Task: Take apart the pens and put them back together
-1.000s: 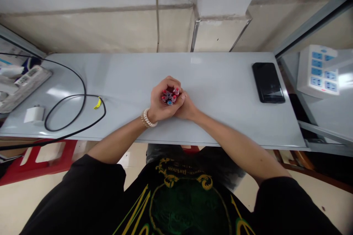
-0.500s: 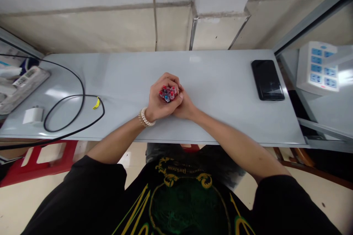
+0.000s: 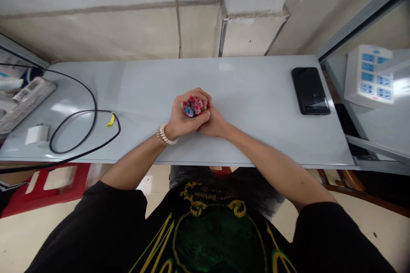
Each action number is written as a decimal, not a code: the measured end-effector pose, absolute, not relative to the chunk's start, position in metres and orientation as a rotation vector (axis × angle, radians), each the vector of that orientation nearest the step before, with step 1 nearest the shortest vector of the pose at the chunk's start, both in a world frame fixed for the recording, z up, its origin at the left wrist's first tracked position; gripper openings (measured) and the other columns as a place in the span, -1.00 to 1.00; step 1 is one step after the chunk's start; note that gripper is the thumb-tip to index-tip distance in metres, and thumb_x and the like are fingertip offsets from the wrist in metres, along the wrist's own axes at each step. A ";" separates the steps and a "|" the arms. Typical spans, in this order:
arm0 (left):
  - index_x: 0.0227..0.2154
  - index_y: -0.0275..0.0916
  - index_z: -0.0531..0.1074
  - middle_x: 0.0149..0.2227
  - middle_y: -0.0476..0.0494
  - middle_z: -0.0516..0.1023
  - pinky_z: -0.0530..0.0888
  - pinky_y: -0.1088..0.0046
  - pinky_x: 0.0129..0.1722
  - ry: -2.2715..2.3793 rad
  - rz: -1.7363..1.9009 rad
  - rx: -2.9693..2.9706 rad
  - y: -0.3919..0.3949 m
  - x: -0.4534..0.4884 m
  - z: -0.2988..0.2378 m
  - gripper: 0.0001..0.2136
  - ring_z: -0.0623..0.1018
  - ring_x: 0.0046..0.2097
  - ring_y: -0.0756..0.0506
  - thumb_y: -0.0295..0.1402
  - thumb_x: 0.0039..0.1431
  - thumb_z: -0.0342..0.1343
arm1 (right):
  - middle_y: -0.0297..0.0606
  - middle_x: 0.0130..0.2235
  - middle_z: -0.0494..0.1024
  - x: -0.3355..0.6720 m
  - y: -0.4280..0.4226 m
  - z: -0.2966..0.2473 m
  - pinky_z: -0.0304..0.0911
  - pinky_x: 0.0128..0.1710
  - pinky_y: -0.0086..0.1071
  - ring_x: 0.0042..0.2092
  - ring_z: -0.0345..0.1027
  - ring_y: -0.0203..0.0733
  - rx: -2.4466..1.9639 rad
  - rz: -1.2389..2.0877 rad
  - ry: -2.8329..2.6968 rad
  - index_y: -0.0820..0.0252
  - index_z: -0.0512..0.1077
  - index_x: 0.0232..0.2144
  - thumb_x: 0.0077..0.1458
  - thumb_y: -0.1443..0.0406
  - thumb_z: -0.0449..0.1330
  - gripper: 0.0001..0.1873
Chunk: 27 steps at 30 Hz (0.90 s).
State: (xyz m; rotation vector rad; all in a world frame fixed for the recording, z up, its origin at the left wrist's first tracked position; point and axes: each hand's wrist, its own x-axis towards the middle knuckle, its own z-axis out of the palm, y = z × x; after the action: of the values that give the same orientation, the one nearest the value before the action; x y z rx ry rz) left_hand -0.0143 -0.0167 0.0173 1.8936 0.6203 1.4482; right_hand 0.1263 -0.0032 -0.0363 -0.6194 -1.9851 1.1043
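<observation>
Over the middle of the table, the bundle of pens sits roughly upright, coloured ends up, gripped by the curled left hand; the right hand touches it from the right, its grip hidden.

A head-worn camera looks forward and down from close above the table toward the wall.
</observation>
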 end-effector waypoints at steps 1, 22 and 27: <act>-0.37 -0.18 0.47 -0.30 -0.13 0.63 0.65 0.25 -0.25 0.618 1.432 1.891 -0.017 -0.014 0.018 -0.85 0.61 -0.30 -0.10 -0.43 0.19 0.36 | -0.06 0.23 0.59 0.126 -0.004 -0.036 0.52 0.29 0.00 0.31 0.49 0.12 -0.627 1.106 -1.984 0.16 0.44 0.24 0.07 0.41 0.28 -0.35; -0.53 -0.16 0.32 -0.56 0.10 0.40 0.59 0.39 -0.42 0.703 1.623 1.913 -0.035 0.000 0.017 -0.69 0.59 -0.46 -0.02 -0.59 0.12 0.33 | -0.20 -0.09 0.42 0.122 -0.015 -0.018 0.55 -0.01 -0.14 -0.07 0.46 -0.05 -0.538 1.221 -1.874 0.08 0.38 -0.12 0.19 0.19 0.24 -0.77; -0.52 -0.13 0.28 -0.58 0.13 0.38 0.54 0.22 -0.39 0.686 1.595 2.000 -0.033 -0.003 0.013 -0.67 0.55 -0.51 -0.05 -0.56 0.11 0.34 | -0.19 -0.04 0.40 0.121 -0.017 -0.018 0.56 0.01 -0.15 -0.05 0.45 -0.07 -0.622 1.194 -1.959 0.07 0.39 -0.15 0.25 0.18 0.22 -0.84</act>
State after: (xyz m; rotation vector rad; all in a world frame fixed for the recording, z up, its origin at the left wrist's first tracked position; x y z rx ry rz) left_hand -0.0029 -0.0327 0.0132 2.0001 0.6856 1.5949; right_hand 0.1215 -0.0172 -0.0184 -0.6219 -1.9593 1.1940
